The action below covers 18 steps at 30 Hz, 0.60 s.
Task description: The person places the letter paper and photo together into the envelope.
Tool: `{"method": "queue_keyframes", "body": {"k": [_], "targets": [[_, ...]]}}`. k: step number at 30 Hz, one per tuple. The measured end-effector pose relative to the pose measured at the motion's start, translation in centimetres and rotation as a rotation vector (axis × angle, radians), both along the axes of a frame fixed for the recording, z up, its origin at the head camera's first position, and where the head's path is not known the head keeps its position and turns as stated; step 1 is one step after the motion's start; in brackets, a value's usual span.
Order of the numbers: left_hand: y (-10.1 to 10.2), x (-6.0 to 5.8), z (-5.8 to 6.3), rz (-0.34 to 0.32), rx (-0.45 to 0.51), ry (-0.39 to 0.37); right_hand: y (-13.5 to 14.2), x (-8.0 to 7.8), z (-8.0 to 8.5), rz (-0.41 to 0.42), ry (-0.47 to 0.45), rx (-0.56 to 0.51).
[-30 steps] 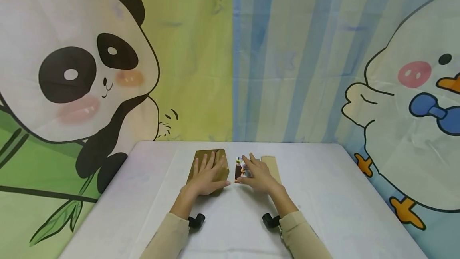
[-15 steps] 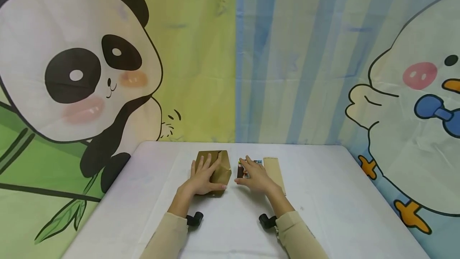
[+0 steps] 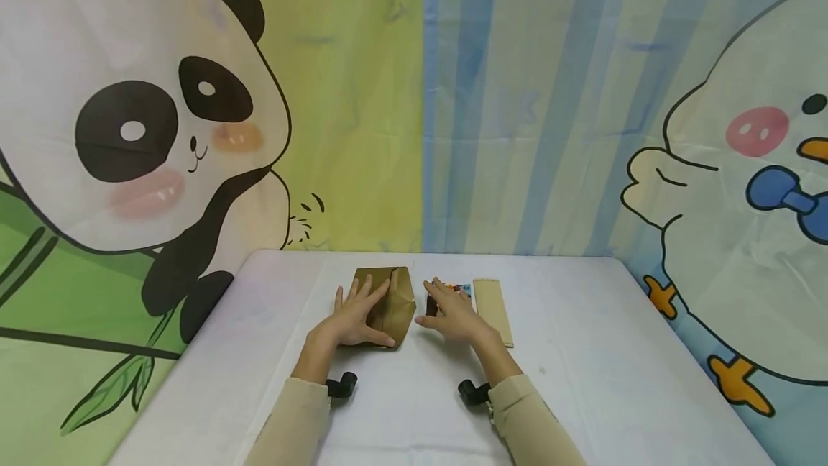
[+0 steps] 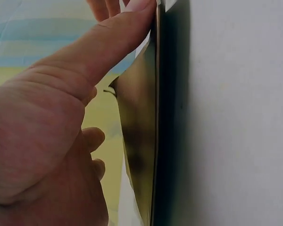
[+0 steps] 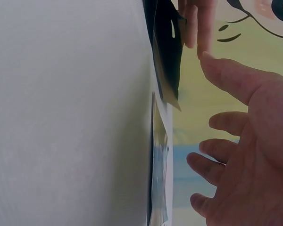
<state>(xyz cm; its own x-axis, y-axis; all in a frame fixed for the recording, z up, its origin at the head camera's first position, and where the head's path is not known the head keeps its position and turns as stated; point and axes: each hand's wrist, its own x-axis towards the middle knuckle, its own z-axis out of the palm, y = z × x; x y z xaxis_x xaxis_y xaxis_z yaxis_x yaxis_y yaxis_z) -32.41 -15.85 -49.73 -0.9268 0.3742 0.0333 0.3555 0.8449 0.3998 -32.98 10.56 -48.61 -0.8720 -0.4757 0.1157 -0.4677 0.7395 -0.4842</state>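
On the white table lies a brown paper envelope (image 3: 401, 300) with a creased, slightly raised flap. My left hand (image 3: 352, 322) rests over its left part, fingers spread. In the left wrist view the thumb (image 4: 108, 40) lies along the near edge of the envelope (image 4: 139, 122). To the right, my right hand (image 3: 456, 316) is over a small colourful printed card (image 3: 431, 305), covering most of it. From the right wrist view, the fingers are relaxed and apart from the card (image 5: 159, 174), holding nothing.
A flat beige strip (image 3: 493, 311) lies right of the card. The white-covered table (image 3: 582, 351) ends at a cloth backdrop (image 3: 356, 106) with a cartoon panda and duck. A small black camera (image 3: 343, 385) sits at the left wrist, another (image 3: 474, 393) at the right.
My left hand has slid left across the envelope, showing more of its right side. My right hand has shifted slightly left, and the beige strip shows more fully.
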Motion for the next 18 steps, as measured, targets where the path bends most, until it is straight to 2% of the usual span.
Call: {"method": "queue_keyframes", "body": {"k": [8,14,18], "targets": [[-0.6,-0.5,-0.1,-0.030,0.044,-0.021,-0.9,0.0,0.4,-0.005,-0.017,-0.005],[-1.2,-0.3,0.1,-0.003,0.022,-0.046,-1.9,0.1,0.1,0.014,-0.044,-0.005],[-1.3,-0.2,0.2,-0.011,0.042,-0.051,-2.6,0.1,0.2,0.028,-0.045,-0.013]]}}
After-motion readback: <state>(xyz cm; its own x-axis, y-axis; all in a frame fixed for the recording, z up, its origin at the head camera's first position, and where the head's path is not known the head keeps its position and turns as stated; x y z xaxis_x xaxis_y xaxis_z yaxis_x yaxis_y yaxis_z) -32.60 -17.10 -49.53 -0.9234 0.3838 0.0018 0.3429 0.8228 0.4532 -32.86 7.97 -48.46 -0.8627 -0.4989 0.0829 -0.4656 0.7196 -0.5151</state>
